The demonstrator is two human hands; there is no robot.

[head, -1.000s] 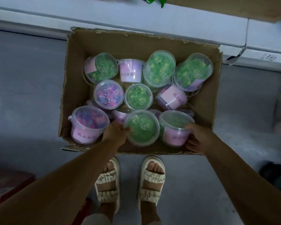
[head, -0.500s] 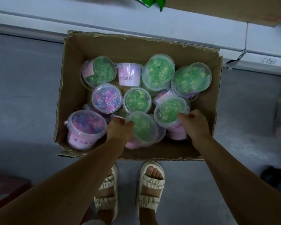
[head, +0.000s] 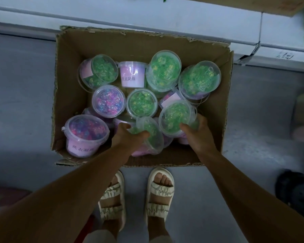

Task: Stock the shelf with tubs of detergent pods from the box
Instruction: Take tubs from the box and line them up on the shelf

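Inside the open brown cardboard box point(head: 68, 71), one clear green-pod tub point(head: 152, 135) is gripped by the left hand point(head: 128, 137), another point(head: 177, 118) by the right hand point(head: 198, 135).

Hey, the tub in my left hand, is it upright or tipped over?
Tipped. The left hand grips a green-pod tub whose clear lid faces sideways, toward the right, its pink body lying low in the cardboard box.
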